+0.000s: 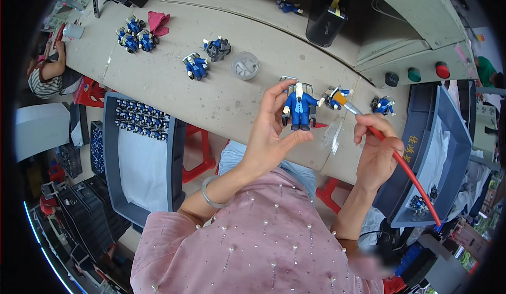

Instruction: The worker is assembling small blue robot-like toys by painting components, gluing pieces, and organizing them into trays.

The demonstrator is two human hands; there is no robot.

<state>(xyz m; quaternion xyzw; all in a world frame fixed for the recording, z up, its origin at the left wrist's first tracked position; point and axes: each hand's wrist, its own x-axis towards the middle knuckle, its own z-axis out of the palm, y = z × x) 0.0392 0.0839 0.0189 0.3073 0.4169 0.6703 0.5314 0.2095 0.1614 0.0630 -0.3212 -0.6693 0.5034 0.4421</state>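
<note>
Workbench runs across the far half of the head view, a long beige table point(221, 99) with a raised shelf behind it and three round buttons point(414, 74) at far right.

Your left hand point(269, 130) is up over the near edge of the table, fingers and thumb pinching a blue figure point(299, 108) in a small cart, held upright. Your right hand point(375, 151) is closed around a red brush point(406, 170), whose bristle end sits just right of the figure, close to its arm; whether it touches, you can't tell.

Figure looks like small hard plastic: light, stiff, a bit slick, with thin limbs that could snap or smear if painted. Best grip is judged to be the cart sides and base, off the painted front.

More blue figures point(134, 34) lie in clusters on the far left of the table, one point(383, 105) just right of the brush tip. A grey cup point(245, 65) stands mid-table, a red cloth point(158, 22) far left. A grey tray point(112, 151) of figures sits at near left, a blue bin point(453, 136) at right. Another person point(50, 75) sits at far left.
</note>
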